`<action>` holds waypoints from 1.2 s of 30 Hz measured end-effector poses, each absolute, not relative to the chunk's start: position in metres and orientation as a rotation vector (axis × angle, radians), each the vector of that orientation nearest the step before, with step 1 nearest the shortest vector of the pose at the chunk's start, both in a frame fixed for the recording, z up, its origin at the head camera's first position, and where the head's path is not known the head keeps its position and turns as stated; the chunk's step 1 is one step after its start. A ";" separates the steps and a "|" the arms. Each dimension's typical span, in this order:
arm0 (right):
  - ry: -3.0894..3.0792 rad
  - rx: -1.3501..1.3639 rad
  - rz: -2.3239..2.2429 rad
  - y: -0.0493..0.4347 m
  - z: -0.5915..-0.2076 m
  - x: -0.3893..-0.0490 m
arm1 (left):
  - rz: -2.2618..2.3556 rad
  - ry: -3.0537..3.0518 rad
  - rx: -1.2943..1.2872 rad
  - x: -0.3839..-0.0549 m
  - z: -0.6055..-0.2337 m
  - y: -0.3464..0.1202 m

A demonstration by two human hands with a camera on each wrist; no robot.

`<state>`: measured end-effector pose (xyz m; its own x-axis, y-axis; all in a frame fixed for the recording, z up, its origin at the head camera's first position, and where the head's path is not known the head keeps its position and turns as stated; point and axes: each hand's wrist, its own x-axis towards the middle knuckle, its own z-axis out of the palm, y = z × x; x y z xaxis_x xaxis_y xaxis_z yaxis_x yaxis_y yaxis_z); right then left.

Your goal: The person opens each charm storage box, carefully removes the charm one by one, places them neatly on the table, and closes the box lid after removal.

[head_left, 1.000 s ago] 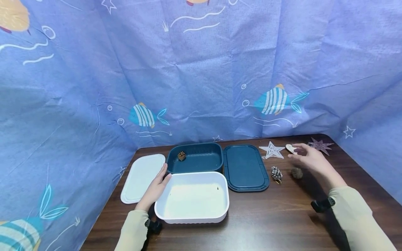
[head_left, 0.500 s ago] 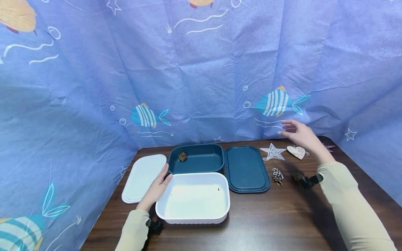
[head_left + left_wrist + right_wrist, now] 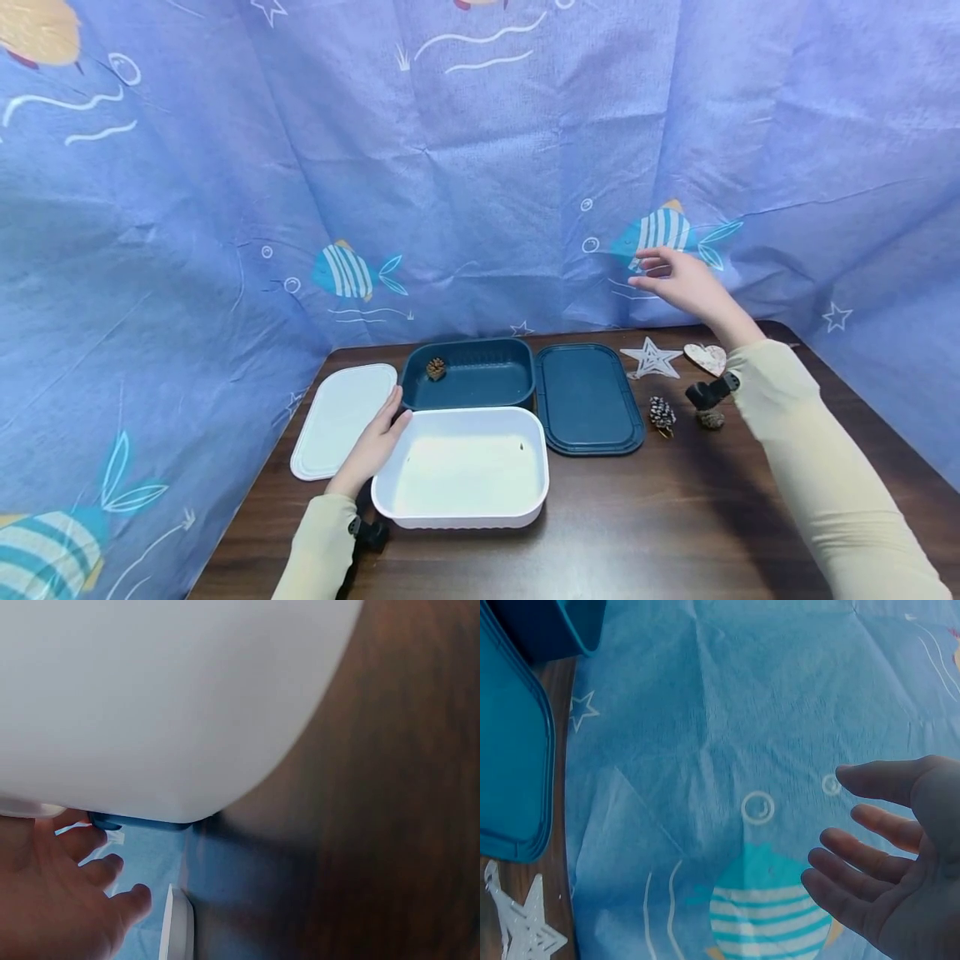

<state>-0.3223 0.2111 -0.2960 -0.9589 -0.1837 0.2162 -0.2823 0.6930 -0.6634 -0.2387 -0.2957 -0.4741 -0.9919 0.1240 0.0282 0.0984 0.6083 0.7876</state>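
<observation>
My left hand (image 3: 372,444) rests at the left side of a white rectangular container (image 3: 461,523), its fingers extended along the rim. The left wrist view shows that hand (image 3: 67,892) beside the container's white wall (image 3: 172,705). My right hand (image 3: 678,283) is raised above the far right of the table, in front of the patterned cloth. Its fingers are loosely bent and apart, and the right wrist view shows the hand (image 3: 885,855) holding nothing. Below it lie a silver star (image 3: 651,360) and a pale heart (image 3: 707,358).
Behind the white container stands a dark blue container (image 3: 480,385) with a small pinecone (image 3: 436,369) inside. A white lid (image 3: 341,421) lies left, a blue lid (image 3: 588,400) right. A frosted pinecone (image 3: 661,414) and a brown pinecone (image 3: 711,418) lie near my right arm.
My right hand has risen from near the heart and moved left, uncovering the heart. The right forearm now hides most of the purple star. My left hand has stayed in place.
</observation>
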 end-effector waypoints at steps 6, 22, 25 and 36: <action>-2.765 0.422 1.139 0.192 -0.291 -0.332 | 1.382 2.784 0.191 -0.239 -0.475 -0.297; -2.797 0.627 1.119 0.117 -0.285 -0.359 | 1.396 2.778 0.213 -0.238 -0.475 -0.297; -2.812 0.684 1.130 0.100 -0.286 -0.364 | 1.392 2.781 0.206 -0.238 -0.476 -0.297; -2.852 0.820 1.187 0.043 -0.282 -0.376 | 1.379 2.803 0.196 -0.239 -0.476 -0.297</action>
<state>-0.3761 0.0432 -0.2820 -0.8669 -0.4780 0.1416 -0.4374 0.5929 -0.6761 -0.2386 -0.2966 -0.4757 -0.9921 0.1171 0.0447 0.1069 0.6040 0.7898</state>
